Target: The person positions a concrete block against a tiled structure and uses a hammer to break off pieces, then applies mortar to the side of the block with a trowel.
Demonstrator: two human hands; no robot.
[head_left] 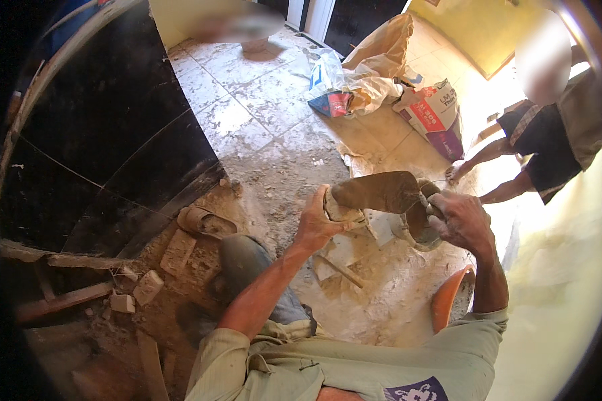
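Note:
My left hand (pixel 312 224) is closed around a pale, mortar-smeared block (pixel 341 212), perhaps a piece of brick, held up in front of me. In my right hand (pixel 464 217) is a trowel (pixel 383 190), gripped by the handle with its broad blade pointing left. The blade's tip lies against or just over the block; which of the two I cannot tell. Behind the trowel and my right hand, a round, mortar-caked bucket (pixel 424 235) is partly hidden. Below the block, a tool with a wooden handle (pixel 342 272) lies on the dusty floor.
An orange basin (pixel 445 297) stands near my right elbow. Broken bricks (pixel 148 287), a sandal (pixel 211 223) and wood scraps (pixel 152 364) lie at left, beside a dark tiled panel (pixel 107 154). Torn bags (pixel 435 117) lie ahead. Another person (pixel 545 144) bends at the right.

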